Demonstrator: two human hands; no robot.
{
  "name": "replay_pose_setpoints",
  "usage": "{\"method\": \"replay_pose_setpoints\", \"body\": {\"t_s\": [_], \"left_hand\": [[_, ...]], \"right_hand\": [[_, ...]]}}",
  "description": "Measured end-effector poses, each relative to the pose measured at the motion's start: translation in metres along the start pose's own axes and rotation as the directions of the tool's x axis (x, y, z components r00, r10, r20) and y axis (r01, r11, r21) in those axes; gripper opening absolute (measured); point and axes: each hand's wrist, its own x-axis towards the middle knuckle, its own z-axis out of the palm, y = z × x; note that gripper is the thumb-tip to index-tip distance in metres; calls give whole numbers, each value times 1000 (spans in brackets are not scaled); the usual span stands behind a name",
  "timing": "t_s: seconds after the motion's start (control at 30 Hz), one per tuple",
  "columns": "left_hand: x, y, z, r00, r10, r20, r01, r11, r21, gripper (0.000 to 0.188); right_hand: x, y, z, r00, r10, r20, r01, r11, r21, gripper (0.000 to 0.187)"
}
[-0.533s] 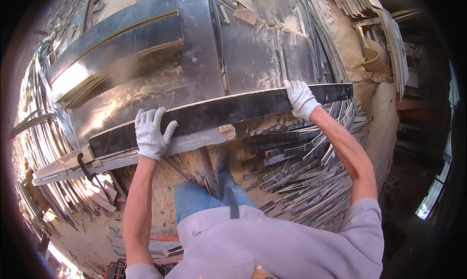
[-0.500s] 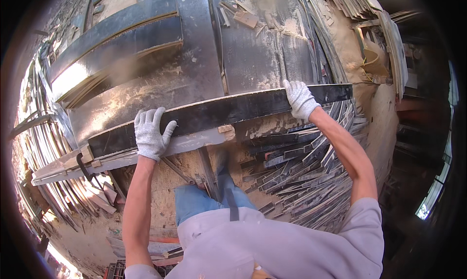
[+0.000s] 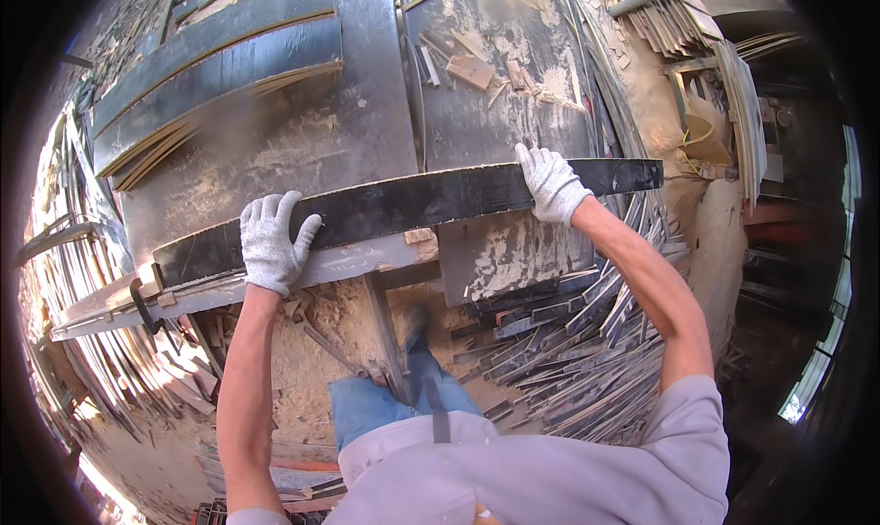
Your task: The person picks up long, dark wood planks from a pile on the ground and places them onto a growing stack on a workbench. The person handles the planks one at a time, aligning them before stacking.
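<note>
A long black-faced plank (image 3: pixel 412 200) lies across the work table, its pale cut edges showing. My left hand (image 3: pixel 275 241), in a grey-white knit glove, holds it near its left end, fingers over the far edge and thumb apart on the black face. My right hand (image 3: pixel 553 186), gloved alike, grips the plank right of its middle, fingertips hooked over the far edge. Along the near side runs a grey straight bar (image 3: pixel 353 261), with a small wood block (image 3: pixel 422 241) on it. A black clamp (image 3: pixel 142 307) sits at the bar's left part, beside the plank's end.
Dark sheets (image 3: pixel 220 62) lie stacked at the far left. Wood scraps (image 3: pixel 470 71) and sawdust litter the dark table panel (image 3: pixel 495 30) ahead. A heap of narrow offcut strips (image 3: pixel 587 342) covers the floor at the near right. More strips (image 3: pixel 92 241) pile up at the left.
Both gloved hands have shifted slightly left and away from me. The plank's left end sits a little farther left in view, and more of the panel below the plank shows.
</note>
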Motion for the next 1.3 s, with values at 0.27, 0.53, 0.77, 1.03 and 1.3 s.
{"method": "replay_pose_setpoints", "body": {"t_s": [0.27, 0.53, 0.77, 1.03, 1.3], "left_hand": [[-1, 1, 0, 1000, -12, 9, 11, 1000, 25, 45], [0, 1, 2, 1000, 11, -23, -10, 999, 33, 44], [1, -1, 4, 997, 22, -68, -18, 999, 48, 42], [4, -3, 6, 996, 22, -87, -18, 999, 44, 40], [4, -5, 8, 994, 33, -109, -26, 998, 63, 39]], "right_hand": [[1, 2, -1, 999, 5, -49, -5, 1000, 5, 97], [1, 4, -2, 999, 13, -50, -12, 1000, 16, 97], [3, 3, -6, 999, 26, -20, -26, 1000, 6, 100], [9, 3, -10, 999, 36, 20, -37, 999, 17, 96], [8, 3, 0, 997, 40, -61, -43, 998, -35, 93]]}}
